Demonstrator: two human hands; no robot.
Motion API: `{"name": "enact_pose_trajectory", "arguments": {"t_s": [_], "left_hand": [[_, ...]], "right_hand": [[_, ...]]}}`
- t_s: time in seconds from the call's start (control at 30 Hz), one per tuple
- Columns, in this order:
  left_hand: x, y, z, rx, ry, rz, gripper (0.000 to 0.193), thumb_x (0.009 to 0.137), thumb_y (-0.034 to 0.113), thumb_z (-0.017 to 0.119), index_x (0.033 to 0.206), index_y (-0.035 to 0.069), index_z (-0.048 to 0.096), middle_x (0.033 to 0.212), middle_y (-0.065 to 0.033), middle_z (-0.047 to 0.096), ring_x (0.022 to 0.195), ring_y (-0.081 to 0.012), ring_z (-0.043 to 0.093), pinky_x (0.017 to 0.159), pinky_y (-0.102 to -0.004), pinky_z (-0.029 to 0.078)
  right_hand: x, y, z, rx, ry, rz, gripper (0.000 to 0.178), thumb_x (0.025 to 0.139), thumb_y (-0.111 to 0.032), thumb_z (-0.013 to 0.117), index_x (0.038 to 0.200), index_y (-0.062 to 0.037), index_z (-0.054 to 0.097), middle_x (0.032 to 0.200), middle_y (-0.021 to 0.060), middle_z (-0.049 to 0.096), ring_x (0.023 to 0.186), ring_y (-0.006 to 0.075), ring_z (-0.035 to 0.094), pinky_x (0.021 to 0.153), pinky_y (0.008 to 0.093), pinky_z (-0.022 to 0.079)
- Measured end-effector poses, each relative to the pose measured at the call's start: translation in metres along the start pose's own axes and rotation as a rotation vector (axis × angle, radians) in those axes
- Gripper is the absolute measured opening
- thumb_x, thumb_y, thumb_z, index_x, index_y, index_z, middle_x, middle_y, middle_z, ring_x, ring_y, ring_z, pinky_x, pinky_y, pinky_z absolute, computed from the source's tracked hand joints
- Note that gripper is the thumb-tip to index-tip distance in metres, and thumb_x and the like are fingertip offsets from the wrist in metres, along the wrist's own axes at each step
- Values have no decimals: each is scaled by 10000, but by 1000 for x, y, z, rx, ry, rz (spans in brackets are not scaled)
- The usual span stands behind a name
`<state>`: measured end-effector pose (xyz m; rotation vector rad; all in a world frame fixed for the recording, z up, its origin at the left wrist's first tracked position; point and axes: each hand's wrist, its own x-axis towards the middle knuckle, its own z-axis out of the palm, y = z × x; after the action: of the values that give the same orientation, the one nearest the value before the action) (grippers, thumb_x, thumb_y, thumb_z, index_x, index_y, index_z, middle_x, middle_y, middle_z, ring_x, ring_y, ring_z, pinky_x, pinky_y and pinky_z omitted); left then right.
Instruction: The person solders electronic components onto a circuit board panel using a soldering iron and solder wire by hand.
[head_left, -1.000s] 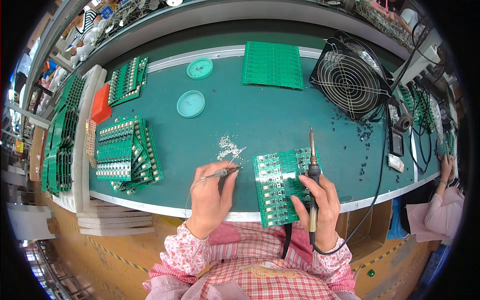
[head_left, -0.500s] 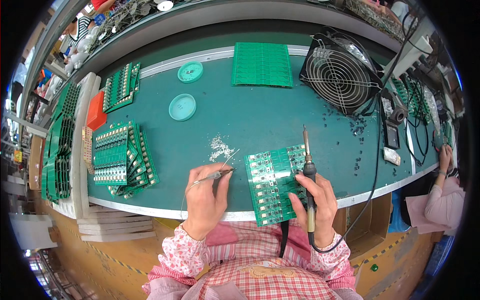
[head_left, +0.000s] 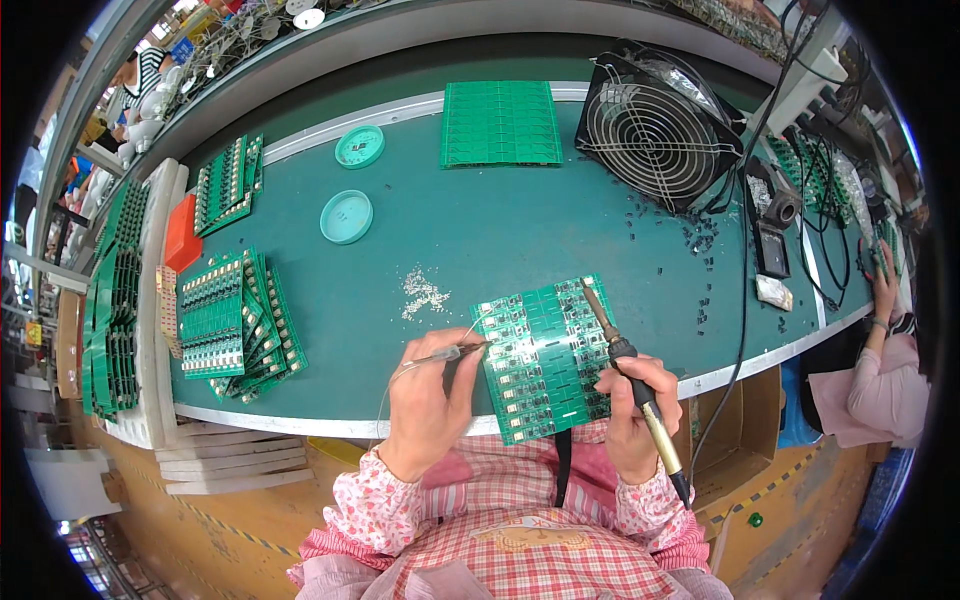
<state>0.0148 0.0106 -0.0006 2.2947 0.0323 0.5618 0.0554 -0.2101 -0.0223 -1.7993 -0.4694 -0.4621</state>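
My left hand (head_left: 428,405) is closed round a thin pointed tool (head_left: 440,356) that looks like tweezers, with a fine solder wire running through the same grip. The dark tip is at the left edge of a green circuit board panel (head_left: 540,365); whether it touches cannot be told. In my right hand (head_left: 640,405) is a soldering iron (head_left: 640,385), fingers wrapped round its handle. Its metal tip slants up and left over the panel's upper right corner. The panel lies at the table's front edge, with rows of small parts along both sides.
Small white parts (head_left: 425,292) lie scattered beyond my left hand. Stacked populated boards (head_left: 215,320) and a red box (head_left: 182,235) are left. Two round teal dishes (head_left: 346,217) and bare panels (head_left: 500,125) sit farther back. A caged fan (head_left: 660,135) stands back right, near scattered black parts (head_left: 700,240).
My left hand has come closer to the panel, bringing the tool tip to its left edge. The soldering iron has tilted from upright to leaning left, its tip now over the panel's corner.
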Motion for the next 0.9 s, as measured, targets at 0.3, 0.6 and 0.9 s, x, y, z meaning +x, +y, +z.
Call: {"name": "enact_pose_trajectory", "arguments": {"t_s": [0.3,0.6,0.9], "left_hand": [[-10,5,-1,-96,13,-66,211,827,-45,704,1015,31,648,982,-101,698,847,-292,652,736,-356,513],[-10,8,2,-16,4,16,189,845,-79,665,1014,2,641,976,-130,697,883,-268,675,770,-330,526],[-9,8,2,4,2,44,197,838,-68,676,1015,9,639,979,-130,700,883,-280,667,771,-340,515]], "right_hand": [[4,3,1,-7,-7,-68,185,910,-70,684,1069,-17,608,717,61,699,704,214,658,782,383,521],[4,2,1,-13,1,-71,180,909,-79,693,1058,-17,613,713,59,700,700,213,654,769,373,520],[3,3,1,-14,3,-79,176,915,-90,689,1056,-18,612,702,58,698,689,211,653,769,372,521]]}}
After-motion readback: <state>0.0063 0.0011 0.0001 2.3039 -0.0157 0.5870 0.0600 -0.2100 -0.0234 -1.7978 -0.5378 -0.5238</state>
